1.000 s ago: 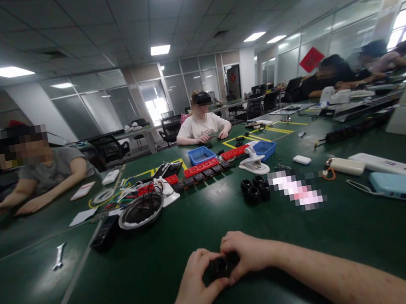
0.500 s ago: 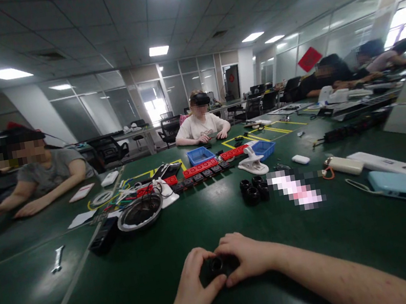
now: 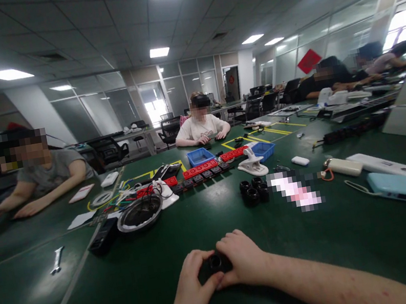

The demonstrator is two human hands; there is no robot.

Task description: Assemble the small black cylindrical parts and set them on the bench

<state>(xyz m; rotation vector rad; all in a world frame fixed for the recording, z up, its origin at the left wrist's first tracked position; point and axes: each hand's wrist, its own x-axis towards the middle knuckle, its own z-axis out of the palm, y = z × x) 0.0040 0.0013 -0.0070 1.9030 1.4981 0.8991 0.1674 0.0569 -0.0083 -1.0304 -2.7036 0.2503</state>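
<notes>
Near the front of the green table (image 3: pixel 140 287), a small black ring-shaped part (image 3: pixel 215 261) with a round hole on top sits between my hands. My left hand (image 3: pixel 192 283) curls its fingers and thumb around the part's left side. From the right, my right hand (image 3: pixel 244 259) closes round the same part, hiding much of it. The fingertips of both hands almost meet at the far side, and the thumbs come together in front. Beyond them stands a cluster of several similar black ring-shaped parts (image 3: pixel 254 191).
Red socket strips (image 3: pixel 204 166), blue trays (image 3: pixel 201 156), a white clip stand (image 3: pixel 254 164) and a round dish (image 3: pixel 139 213) lie farther back. A wrench (image 3: pixel 57 260) rests at left, a light-blue box (image 3: pixel 401 187) at right. People sit across the table (image 3: pixel 202 126) and at left (image 3: pixel 52 169).
My right hand has shifted slightly left, its thumb closing in nearer the left thumb. The black part stays between my hands.
</notes>
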